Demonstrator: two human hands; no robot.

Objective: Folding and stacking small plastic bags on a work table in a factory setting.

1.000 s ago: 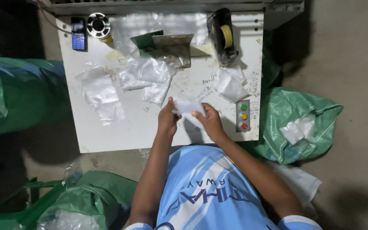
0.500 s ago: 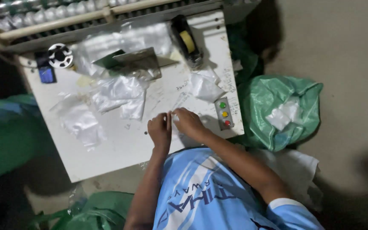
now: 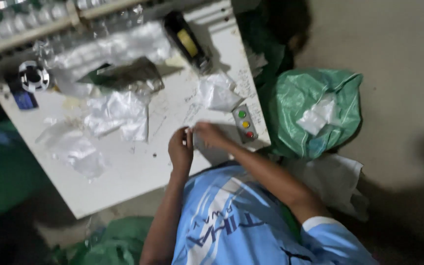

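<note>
Dim room, bare concrete floor point(image 3: 408, 98); white worktop point(image 3: 138, 172) scuffed and scribbled, lit from above. My left hand point(image 3: 181, 149) and right hand point(image 3: 211, 135) meet at the near edge of the worktop, fingertips pinched together on a small clear plastic piece point(image 3: 189, 139) held between them, just above the surface; blur hides what kind of piece it is. Both grips narrow, closed on it. To do this well, I judge: keep the pinch light, work close over the worktop so a slip lands there, not on the floor. Just right of my right hand, a small grey box with green, yellow and red buttons point(image 3: 245, 123). Beyond it, a crumpled clear bag point(image 3: 218, 92) and a black tape dispenser point(image 3: 188, 43). To the left, loose clear bags point(image 3: 116, 115), more at point(image 3: 77, 149). Far edge: a small reel point(image 3: 34, 76). Off the worktop to the right, an open green sack point(image 3: 310, 113) with white plastic inside.
</note>
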